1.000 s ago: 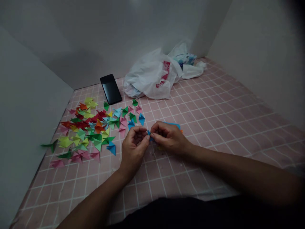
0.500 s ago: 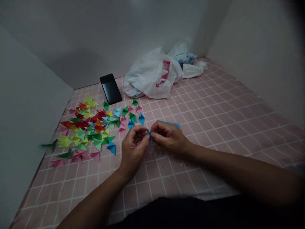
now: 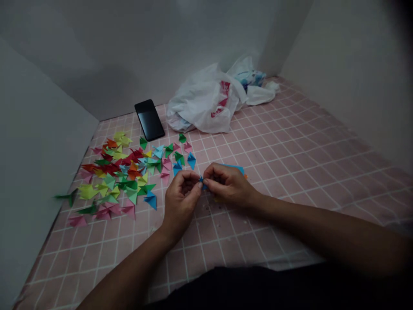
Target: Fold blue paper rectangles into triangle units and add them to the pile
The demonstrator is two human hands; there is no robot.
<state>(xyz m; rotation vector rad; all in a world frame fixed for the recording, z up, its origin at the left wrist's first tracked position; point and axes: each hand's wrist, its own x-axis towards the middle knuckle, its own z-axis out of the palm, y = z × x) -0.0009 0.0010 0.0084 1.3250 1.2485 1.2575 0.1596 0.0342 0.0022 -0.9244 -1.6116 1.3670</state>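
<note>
Toward the near edge of the pink white-gridded mat (image 3: 290,172), left of its centre, a small blue folded-paper piece (image 3: 201,181) sits between the hands, pinched at their meeting fingertips. Both hands are curled nearly shut. The left hand (image 3: 180,202) comes in from the lower left, with its fingers arched over a hollow. The right hand (image 3: 227,185) comes in from the right, and its arm lies long across the mat. Neither hand is clearly nearer; the piece lies at the point where they meet. Its long axis can't be made out, as only a blue tip shows and fingers hide the rest. Under and behind the right hand, a flat blue paper sheet (image 3: 234,168) is partly covered, with an orange edge just beside it. To the left lies a scatter of multicoloured folded-paper triangles (image 3: 122,172).
</note>
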